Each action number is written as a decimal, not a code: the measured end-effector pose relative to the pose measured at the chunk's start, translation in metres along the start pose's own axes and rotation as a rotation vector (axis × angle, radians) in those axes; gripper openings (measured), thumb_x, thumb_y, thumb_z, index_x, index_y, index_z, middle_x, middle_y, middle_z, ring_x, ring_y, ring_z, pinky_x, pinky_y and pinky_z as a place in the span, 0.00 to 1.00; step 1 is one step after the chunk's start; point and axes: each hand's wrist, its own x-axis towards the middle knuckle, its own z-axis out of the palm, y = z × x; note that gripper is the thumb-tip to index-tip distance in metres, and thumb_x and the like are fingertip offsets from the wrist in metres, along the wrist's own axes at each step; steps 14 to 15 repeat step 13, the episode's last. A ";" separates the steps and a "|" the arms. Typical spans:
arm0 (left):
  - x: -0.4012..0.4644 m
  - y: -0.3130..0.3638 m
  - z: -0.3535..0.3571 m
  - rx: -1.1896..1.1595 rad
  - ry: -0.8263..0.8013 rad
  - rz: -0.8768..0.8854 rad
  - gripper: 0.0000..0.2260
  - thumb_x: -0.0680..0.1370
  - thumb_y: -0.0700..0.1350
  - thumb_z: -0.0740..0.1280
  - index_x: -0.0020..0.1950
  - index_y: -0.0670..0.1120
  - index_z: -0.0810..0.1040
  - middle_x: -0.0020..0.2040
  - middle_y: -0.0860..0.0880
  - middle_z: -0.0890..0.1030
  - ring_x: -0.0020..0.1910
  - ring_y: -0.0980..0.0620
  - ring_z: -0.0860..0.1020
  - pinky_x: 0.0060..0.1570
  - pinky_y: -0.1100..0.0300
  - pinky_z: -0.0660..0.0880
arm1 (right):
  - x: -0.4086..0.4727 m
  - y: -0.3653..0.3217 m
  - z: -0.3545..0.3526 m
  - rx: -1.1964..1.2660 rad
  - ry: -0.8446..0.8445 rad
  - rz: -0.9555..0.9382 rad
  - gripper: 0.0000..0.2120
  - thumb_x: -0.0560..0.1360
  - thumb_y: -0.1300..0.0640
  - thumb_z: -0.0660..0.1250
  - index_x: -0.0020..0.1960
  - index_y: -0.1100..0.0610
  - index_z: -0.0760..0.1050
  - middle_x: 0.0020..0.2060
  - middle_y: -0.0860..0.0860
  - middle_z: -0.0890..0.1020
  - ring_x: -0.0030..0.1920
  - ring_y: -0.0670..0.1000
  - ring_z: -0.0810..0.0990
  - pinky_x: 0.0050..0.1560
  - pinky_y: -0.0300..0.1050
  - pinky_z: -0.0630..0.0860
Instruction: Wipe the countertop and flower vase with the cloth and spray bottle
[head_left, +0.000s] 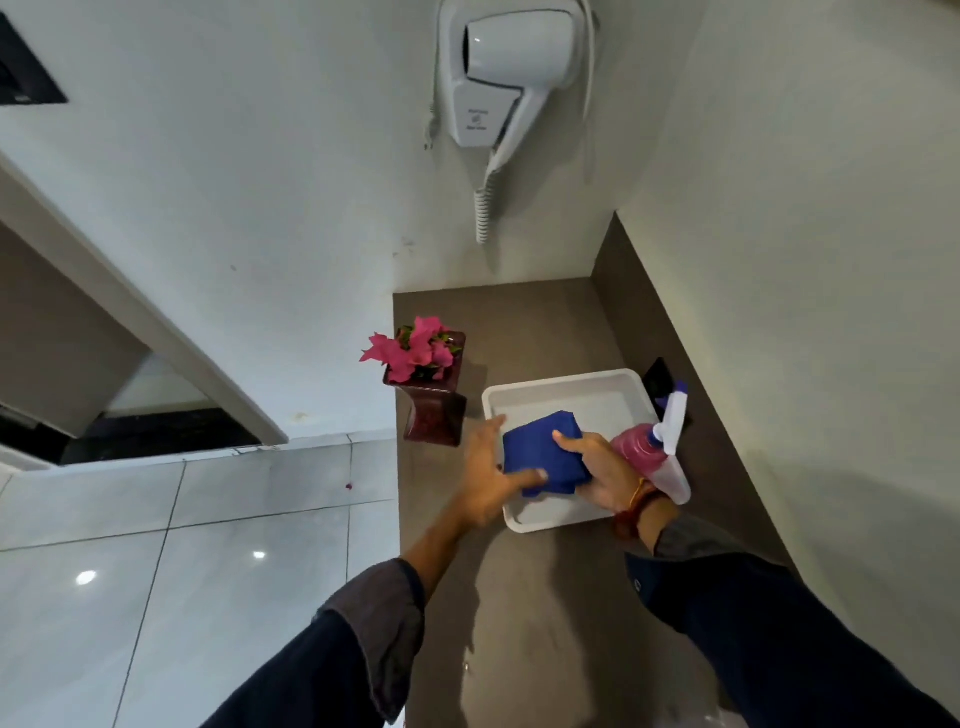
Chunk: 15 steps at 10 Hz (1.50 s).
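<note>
A folded blue cloth lies over the white tray on the brown countertop. My right hand grips the cloth's right side. My left hand touches its left edge, thumb laid on the cloth and fingers spread. A spray bottle with pink liquid and a white-and-purple trigger head stands just right of the tray, behind my right hand. A dark red vase with pink flowers stands at the counter's left edge, left of the tray.
A white hair dryer with a coiled cord hangs on the wall above the counter. A small black object sits behind the tray by the right wall. Glossy floor tiles lie left of the counter.
</note>
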 end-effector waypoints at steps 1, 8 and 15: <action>0.007 0.003 0.004 -0.391 0.039 -0.233 0.19 0.80 0.42 0.69 0.70 0.44 0.71 0.56 0.45 0.84 0.42 0.55 0.86 0.39 0.59 0.85 | 0.005 0.003 -0.009 0.077 -0.009 0.037 0.16 0.80 0.55 0.67 0.65 0.59 0.75 0.63 0.61 0.81 0.61 0.65 0.80 0.61 0.66 0.77; 0.034 0.010 -0.119 -0.403 0.618 -0.071 0.24 0.72 0.25 0.54 0.61 0.43 0.79 0.54 0.45 0.81 0.45 0.54 0.79 0.44 0.59 0.77 | -0.009 -0.046 0.138 -0.223 -0.215 -0.220 0.26 0.85 0.53 0.55 0.80 0.59 0.56 0.78 0.57 0.66 0.77 0.59 0.65 0.77 0.53 0.61; 0.007 -0.004 -0.118 0.128 0.533 -0.152 0.13 0.80 0.32 0.57 0.52 0.40 0.81 0.48 0.40 0.84 0.45 0.42 0.81 0.40 0.55 0.78 | -0.007 -0.040 0.139 -0.571 -0.137 -0.138 0.33 0.82 0.40 0.55 0.82 0.55 0.53 0.80 0.56 0.62 0.79 0.56 0.62 0.79 0.56 0.59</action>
